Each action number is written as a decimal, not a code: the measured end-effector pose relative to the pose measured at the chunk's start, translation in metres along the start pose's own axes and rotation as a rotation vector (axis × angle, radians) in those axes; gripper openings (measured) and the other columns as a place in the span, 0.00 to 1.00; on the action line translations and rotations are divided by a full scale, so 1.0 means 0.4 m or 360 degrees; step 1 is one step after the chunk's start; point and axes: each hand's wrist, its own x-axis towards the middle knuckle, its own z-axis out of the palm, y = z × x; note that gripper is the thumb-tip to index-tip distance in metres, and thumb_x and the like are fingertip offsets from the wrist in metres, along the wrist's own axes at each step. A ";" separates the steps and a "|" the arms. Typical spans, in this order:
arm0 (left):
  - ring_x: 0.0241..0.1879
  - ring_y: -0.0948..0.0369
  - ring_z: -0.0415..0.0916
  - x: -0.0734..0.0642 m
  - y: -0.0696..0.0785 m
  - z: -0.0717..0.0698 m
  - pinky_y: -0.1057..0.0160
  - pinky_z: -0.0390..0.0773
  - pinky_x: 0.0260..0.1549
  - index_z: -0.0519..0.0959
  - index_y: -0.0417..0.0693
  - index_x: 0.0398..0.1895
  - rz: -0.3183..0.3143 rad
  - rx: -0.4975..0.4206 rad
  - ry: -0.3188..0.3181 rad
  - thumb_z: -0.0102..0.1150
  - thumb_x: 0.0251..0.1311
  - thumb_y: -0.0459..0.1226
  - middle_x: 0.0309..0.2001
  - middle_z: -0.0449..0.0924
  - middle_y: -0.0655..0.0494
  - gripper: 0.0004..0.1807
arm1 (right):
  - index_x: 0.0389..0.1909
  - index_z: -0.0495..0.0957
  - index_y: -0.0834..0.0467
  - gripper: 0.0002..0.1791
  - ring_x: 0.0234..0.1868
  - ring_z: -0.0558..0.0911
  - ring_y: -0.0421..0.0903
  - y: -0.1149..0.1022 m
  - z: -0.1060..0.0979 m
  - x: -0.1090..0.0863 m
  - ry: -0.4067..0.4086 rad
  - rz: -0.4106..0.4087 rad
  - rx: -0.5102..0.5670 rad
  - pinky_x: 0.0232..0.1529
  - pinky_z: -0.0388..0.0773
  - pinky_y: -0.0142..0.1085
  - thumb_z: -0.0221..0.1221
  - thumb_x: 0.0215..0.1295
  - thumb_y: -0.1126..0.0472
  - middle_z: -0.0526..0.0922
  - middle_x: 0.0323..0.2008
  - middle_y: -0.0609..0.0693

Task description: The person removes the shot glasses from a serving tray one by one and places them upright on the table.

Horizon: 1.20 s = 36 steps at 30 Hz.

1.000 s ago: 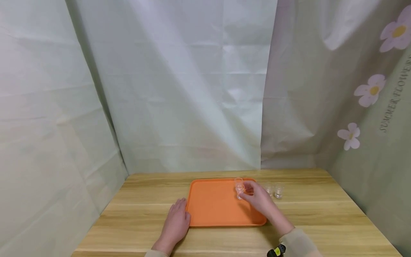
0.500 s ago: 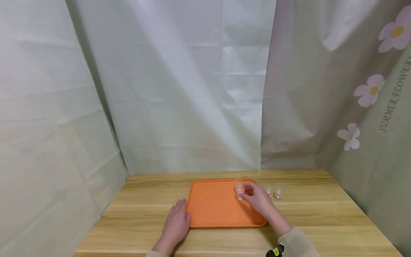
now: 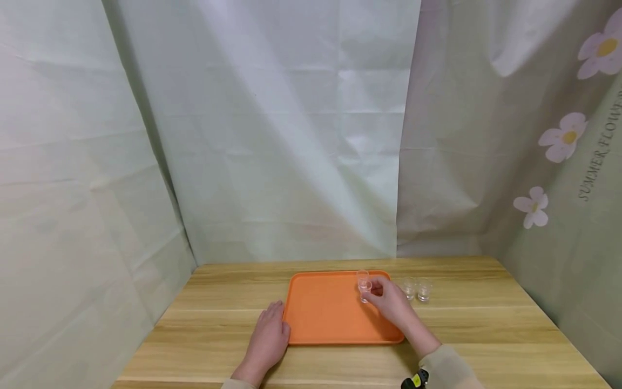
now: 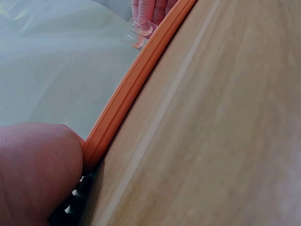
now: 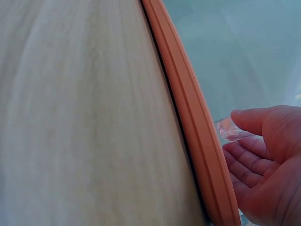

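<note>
An orange tray (image 3: pixel 325 313) lies flat on the wooden table. Over its far right part my right hand (image 3: pixel 392 303) pinches a small clear shot glass (image 3: pixel 364 294) between thumb and fingers, upright. A second clear shot glass (image 3: pixel 362 275) stands just behind it on the tray, partly hidden by the held one. In the right wrist view the held shot glass (image 5: pixel 227 129) shows between the thumb and curled fingers, beyond the tray rim (image 5: pixel 195 113). My left hand (image 3: pixel 266 337) rests at the tray's left edge, fingers extended, its thumb side touching the rim.
Right of the tray, two more clear shot glasses stand close together on the table, a nearer-in glass (image 3: pixel 408 289) and an outer glass (image 3: pixel 424 290). Pale curtain sheets (image 3: pixel 291 162) enclose the table (image 3: pixel 209 324) at the back and both sides.
Almost nothing differs. The right hand, still pinching the shot glass, has shifted very slightly along with a small shift of the whole view; the left hand stays at the tray edge.
</note>
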 end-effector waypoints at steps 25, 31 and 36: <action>0.76 0.32 0.68 0.012 0.006 0.013 0.32 0.62 0.79 0.74 0.22 0.70 0.0007 -0.0014 -0.0020 0.56 0.74 0.29 0.73 0.74 0.27 0.26 | 0.49 0.85 0.58 0.11 0.48 0.88 0.45 -0.022 -0.088 -0.046 -0.0004 -0.0023 -0.0005 0.48 0.85 0.40 0.73 0.73 0.57 0.87 0.43 0.46; 0.76 0.32 0.68 0.012 0.007 0.012 0.32 0.63 0.78 0.75 0.22 0.70 0.0024 0.0000 -0.0015 0.56 0.74 0.29 0.73 0.74 0.27 0.26 | 0.46 0.84 0.55 0.09 0.47 0.89 0.44 -0.018 -0.134 -0.072 0.0007 -0.0025 -0.0046 0.47 0.86 0.39 0.73 0.74 0.57 0.88 0.43 0.45; 0.76 0.32 0.68 0.010 0.007 0.011 0.32 0.63 0.78 0.75 0.22 0.70 0.0015 0.0002 -0.0022 0.56 0.74 0.29 0.73 0.74 0.27 0.26 | 0.50 0.85 0.58 0.11 0.48 0.89 0.44 -0.007 -0.166 -0.088 -0.0004 0.0003 -0.0016 0.47 0.87 0.37 0.72 0.74 0.57 0.89 0.45 0.46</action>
